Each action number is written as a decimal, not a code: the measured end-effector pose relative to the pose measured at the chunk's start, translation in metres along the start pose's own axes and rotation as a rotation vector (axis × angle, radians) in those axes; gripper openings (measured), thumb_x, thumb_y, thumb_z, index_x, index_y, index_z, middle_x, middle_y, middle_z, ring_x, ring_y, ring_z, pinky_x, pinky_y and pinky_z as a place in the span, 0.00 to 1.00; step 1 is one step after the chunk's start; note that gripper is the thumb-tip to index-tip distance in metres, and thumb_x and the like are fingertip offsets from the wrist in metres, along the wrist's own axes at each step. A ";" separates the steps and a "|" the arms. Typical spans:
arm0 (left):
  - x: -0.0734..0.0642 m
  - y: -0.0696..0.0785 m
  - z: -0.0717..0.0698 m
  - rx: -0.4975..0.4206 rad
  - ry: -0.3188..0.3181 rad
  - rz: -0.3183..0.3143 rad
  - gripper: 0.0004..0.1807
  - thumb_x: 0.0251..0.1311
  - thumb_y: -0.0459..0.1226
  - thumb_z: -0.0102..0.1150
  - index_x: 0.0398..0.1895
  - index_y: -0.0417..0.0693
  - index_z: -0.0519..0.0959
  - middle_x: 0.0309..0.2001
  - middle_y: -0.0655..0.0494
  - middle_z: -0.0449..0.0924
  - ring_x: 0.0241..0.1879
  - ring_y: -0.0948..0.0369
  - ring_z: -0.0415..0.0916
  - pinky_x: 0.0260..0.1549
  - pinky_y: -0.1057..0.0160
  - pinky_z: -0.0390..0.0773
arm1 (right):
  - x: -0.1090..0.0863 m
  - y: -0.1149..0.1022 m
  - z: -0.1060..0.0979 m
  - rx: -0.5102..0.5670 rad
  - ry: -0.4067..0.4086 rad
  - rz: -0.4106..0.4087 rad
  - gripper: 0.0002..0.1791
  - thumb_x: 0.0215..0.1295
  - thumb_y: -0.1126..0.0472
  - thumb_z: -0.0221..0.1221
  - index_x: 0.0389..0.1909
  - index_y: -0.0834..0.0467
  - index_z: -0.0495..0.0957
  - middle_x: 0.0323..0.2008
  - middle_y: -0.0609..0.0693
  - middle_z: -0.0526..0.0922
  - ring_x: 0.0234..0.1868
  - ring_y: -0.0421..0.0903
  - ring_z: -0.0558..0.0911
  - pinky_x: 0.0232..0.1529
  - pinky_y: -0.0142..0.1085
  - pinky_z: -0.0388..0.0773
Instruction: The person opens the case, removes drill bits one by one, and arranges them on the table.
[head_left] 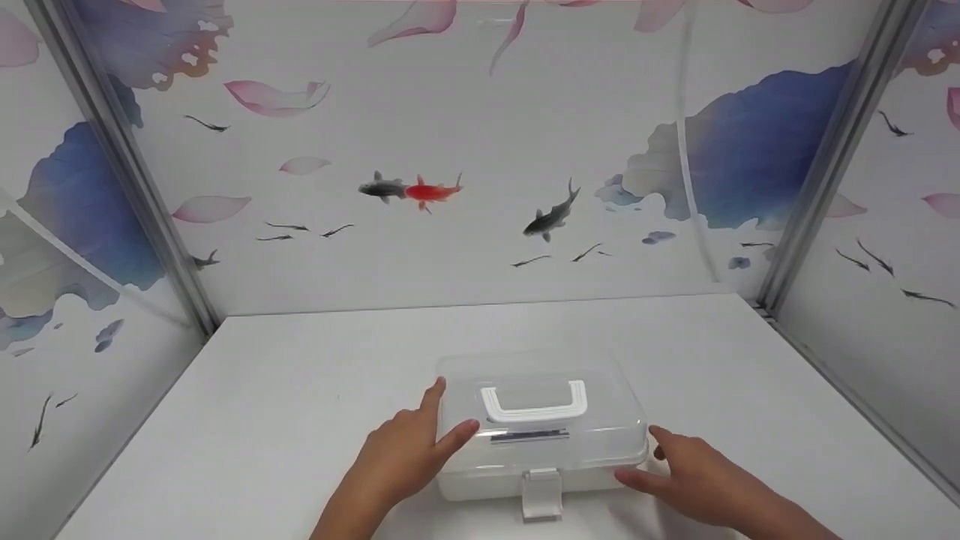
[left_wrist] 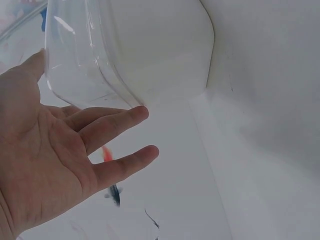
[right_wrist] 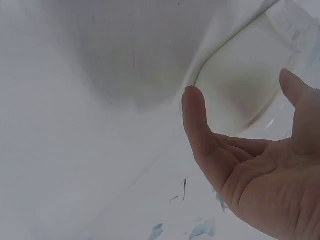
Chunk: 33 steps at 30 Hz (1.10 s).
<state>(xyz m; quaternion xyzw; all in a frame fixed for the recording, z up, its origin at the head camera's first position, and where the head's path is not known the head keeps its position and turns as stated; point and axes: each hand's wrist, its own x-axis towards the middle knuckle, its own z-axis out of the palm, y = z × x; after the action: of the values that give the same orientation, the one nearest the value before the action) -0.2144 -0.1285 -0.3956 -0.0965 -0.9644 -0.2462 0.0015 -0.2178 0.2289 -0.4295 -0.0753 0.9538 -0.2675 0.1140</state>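
Observation:
A storage box [head_left: 465,484] with a see-through lid [head_left: 600,442] and a whitish base stands on the table. A white carry handle [head_left: 536,412] lies flat on the lid, and a latch [head_left: 541,495] hangs at the front. My left hand [head_left: 405,454] is at the box's left side, thumb over the lid's edge; in the left wrist view its fingers [left_wrist: 117,125] spread fairly straight along the wall. At the right front corner is my right hand [head_left: 697,476], its thumb near the front and its fingers [right_wrist: 195,112] loosely bent beside the base [right_wrist: 240,80].
The white table [head_left: 315,375] is enclosed by printed panels [head_left: 480,150] with fish and petals at the back and both sides. Metal posts [head_left: 817,165] stand at the back corners. A dark strip [head_left: 529,436] shows at the lid, in front of the handle.

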 end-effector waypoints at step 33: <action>-0.015 -0.016 0.000 -0.208 -0.200 0.039 0.45 0.67 0.56 0.52 0.76 0.39 0.51 0.73 0.44 0.62 0.72 0.44 0.61 0.65 0.36 0.61 | 0.010 0.006 0.004 0.227 -0.023 -0.127 0.42 0.70 0.36 0.51 0.73 0.59 0.52 0.66 0.58 0.71 0.59 0.53 0.78 0.56 0.54 0.76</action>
<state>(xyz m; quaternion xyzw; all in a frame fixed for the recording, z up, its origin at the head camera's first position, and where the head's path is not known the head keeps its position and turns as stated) -0.2024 -0.1456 -0.4040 -0.1388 -0.9270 -0.3337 -0.1000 -0.2266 0.2295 -0.4377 -0.1250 0.9093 -0.3797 0.1154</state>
